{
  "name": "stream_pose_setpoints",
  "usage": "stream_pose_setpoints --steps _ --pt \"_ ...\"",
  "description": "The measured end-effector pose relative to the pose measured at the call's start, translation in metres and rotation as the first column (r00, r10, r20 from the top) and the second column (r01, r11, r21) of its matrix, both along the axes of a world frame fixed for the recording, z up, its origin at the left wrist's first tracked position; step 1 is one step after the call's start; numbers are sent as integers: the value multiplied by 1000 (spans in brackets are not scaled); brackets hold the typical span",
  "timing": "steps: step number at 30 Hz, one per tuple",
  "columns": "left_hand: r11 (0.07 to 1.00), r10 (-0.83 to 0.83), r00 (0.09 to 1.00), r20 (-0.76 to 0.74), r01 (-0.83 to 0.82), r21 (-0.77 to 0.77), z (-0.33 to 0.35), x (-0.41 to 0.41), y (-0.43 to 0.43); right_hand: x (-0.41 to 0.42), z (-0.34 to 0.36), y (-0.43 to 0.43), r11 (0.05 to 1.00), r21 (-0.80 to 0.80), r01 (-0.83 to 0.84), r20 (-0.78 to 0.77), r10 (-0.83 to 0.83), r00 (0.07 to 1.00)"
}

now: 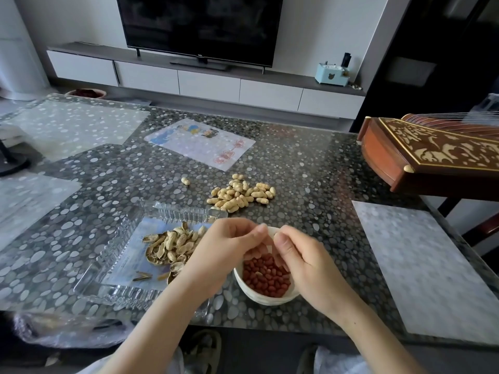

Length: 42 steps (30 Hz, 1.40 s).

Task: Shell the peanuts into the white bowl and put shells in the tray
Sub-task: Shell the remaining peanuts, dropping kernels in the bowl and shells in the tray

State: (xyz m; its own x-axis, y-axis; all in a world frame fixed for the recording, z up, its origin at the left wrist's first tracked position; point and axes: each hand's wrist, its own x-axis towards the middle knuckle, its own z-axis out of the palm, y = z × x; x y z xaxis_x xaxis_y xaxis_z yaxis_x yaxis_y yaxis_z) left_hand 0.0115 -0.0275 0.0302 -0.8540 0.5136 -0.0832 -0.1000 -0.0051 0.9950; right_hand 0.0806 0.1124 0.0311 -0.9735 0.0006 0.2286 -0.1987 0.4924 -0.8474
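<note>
My left hand (226,247) and my right hand (302,255) meet above the white bowl (266,299), fingertips curled together around a small peanut that is mostly hidden between them. The bowl holds many red-skinned kernels (266,279). To its left lies a clear glass tray (116,263) with a heap of empty shells (172,245). A pile of unshelled peanuts (241,194) lies on the table behind the bowl, and a single peanut (185,181) sits apart to its left.
The pebble-patterned table (310,171) carries a cartoon placemat (199,143) at the back and a pale mat (426,265) at right. A wooden zither (432,155) overhangs the right edge. A plastic bag (67,330) lies at the near left edge.
</note>
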Motion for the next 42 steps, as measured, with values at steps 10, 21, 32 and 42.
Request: stream_pose_setpoints --steps 10,21,32,42 --pt "981 168 985 -45 -172 -86 -1 -5 -1 -1 -4 4 984 -31 174 -92 -176 980" --pt "972 119 947 -297 -172 -161 -5 2 9 -12 -11 -15 902 -364 233 153 -189 970" --pt "990 -136 978 -157 138 4 6 13 9 -1 3 -6 951 -310 12 84 14 996" --pt "961 -68 852 -520 -84 -264 -10 19 22 0 -4 -3 963 -245 113 137 -81 987"
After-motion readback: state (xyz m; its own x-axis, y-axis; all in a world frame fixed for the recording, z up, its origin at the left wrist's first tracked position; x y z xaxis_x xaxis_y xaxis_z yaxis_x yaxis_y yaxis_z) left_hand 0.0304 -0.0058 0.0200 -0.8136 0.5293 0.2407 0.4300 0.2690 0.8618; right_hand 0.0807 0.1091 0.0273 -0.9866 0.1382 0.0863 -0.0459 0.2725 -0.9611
